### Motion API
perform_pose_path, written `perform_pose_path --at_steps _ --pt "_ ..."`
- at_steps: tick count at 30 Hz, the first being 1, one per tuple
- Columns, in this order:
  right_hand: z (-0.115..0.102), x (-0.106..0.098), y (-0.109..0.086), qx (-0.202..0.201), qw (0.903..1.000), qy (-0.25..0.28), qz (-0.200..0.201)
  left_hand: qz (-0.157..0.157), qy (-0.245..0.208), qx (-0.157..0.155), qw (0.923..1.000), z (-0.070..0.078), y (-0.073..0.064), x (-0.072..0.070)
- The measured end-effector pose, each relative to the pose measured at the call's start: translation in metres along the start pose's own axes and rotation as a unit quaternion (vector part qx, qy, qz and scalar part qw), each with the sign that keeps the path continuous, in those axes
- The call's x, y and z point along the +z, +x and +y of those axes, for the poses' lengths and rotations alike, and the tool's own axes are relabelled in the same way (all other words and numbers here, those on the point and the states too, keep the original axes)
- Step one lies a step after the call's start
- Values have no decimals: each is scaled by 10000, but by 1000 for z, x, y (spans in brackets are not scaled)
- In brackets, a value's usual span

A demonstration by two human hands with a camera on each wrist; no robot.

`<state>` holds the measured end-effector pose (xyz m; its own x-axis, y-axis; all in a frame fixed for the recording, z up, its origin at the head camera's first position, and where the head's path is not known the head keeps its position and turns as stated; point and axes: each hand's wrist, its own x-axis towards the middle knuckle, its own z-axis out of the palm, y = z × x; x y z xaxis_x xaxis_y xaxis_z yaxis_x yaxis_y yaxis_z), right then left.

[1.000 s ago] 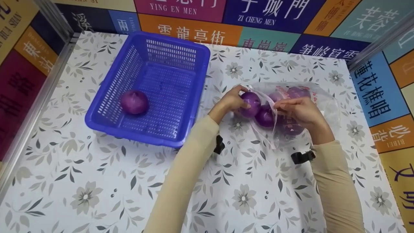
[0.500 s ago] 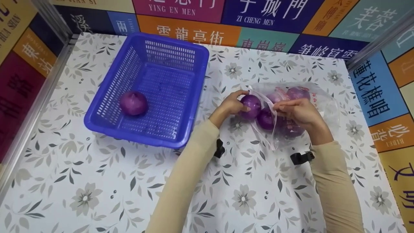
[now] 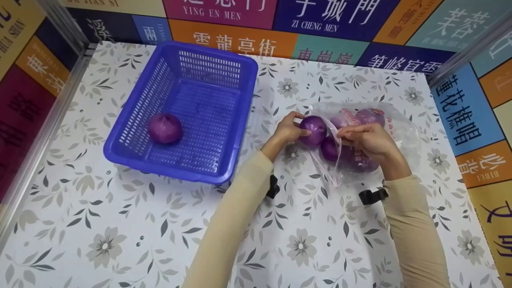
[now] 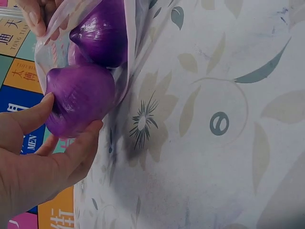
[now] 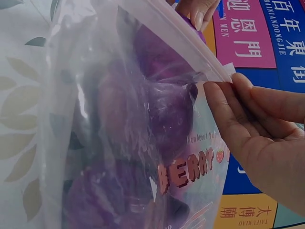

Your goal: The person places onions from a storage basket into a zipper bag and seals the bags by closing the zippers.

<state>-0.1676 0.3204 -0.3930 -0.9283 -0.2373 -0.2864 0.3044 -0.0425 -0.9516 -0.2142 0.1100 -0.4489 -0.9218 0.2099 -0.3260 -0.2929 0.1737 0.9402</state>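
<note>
My left hand (image 3: 287, 129) grips a purple onion (image 3: 314, 130) at the mouth of a clear plastic zip bag (image 3: 404, 136). In the left wrist view, its thumb and fingers curl around the outer end of that onion (image 4: 78, 98), whose other end lies at the bag's opening. Just behind it, inside the bag, sits a darker onion (image 4: 102, 36). The rim of the bag is pinched between the thumb and fingers of my right hand (image 3: 370, 140), lifting that side. Several more onions show through the printed plastic (image 5: 186, 176) in the right wrist view.
A blue perforated basket (image 3: 168, 173) stands left of the bag, with one purple onion (image 3: 165, 128) inside near its left wall. A flower-patterned cover (image 3: 302, 244) lies over the table. Colourful lettered panels (image 3: 236, 40) enclose the back and sides.
My left hand and the onion in it have shifted slightly right, closer to the bag. My right hand keeps its pinch on the rim, nearly still.
</note>
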Motion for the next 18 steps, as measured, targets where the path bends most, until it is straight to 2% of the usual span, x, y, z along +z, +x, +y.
perform_pose_path --at_steps 5,12,18 --pt "-1 1 0 138 9998 -103 119 35 -106 22 9999 -1 -1 2" --pt "-1 2 0 129 9998 -155 49 17 -94 33 9999 -4 0 4" --pt "-1 3 1 16 9999 -147 -18 -106 -834 -21 9965 -5 1 8"
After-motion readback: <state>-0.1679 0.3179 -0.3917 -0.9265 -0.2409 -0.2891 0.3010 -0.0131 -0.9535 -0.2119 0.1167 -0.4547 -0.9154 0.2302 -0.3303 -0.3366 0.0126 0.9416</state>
